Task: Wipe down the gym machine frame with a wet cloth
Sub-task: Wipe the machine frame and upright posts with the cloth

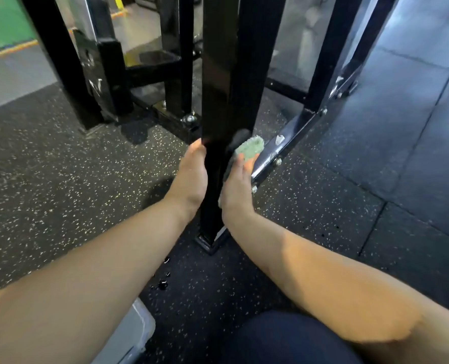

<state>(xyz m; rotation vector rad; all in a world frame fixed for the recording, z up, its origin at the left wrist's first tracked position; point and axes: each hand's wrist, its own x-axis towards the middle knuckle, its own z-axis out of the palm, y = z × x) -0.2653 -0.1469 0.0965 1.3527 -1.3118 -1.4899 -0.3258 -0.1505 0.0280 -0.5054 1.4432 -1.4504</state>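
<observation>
A black upright post (219,74) of the gym machine frame stands in front of me, its foot on the speckled rubber floor. My left hand (193,177) lies flat against the post's left face, fingers straight along it. My right hand (238,185) presses a pale green cloth (249,149) against the post's right side; the cloth's end sticks out past my fingertips. How my right fingers lie behind the post is hidden.
A black base rail (283,151) with bolts runs from the post toward the back right. More black uprights (60,56) stand behind. Water drops (161,283) lie on the floor near a grey container (129,334) at the bottom. My knee (283,340) is below.
</observation>
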